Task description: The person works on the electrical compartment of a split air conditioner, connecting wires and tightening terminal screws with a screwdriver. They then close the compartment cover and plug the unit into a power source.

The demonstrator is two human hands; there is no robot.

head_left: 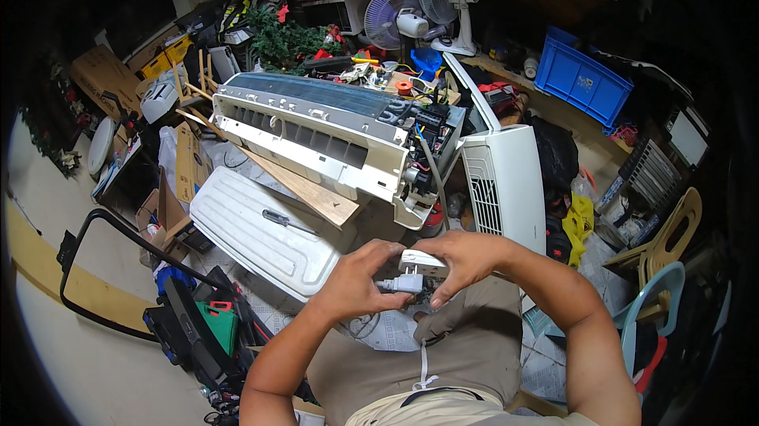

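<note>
In front of my lap my two hands are close together. My left hand (356,280) is closed on a pale grey power plug (405,283), with its metal prongs showing. My right hand (468,262) grips a white power socket block (424,262) just above and beside the plug; the two look apart. Beyond my hands lies an opened split air conditioner unit (316,137), its wiring and circuit parts exposed at the right end. A screwdriver (288,222) rests on a white ribbed plastic surface (237,216) to the left of my hands.
A wooden plank (304,185) sits beneath the unit. To its right stands a white vented panel (506,189). Two fans (413,24), a blue crate (581,82) and loose tools are at the back. A black frame (71,268) leans left; a chair (660,299) stands right.
</note>
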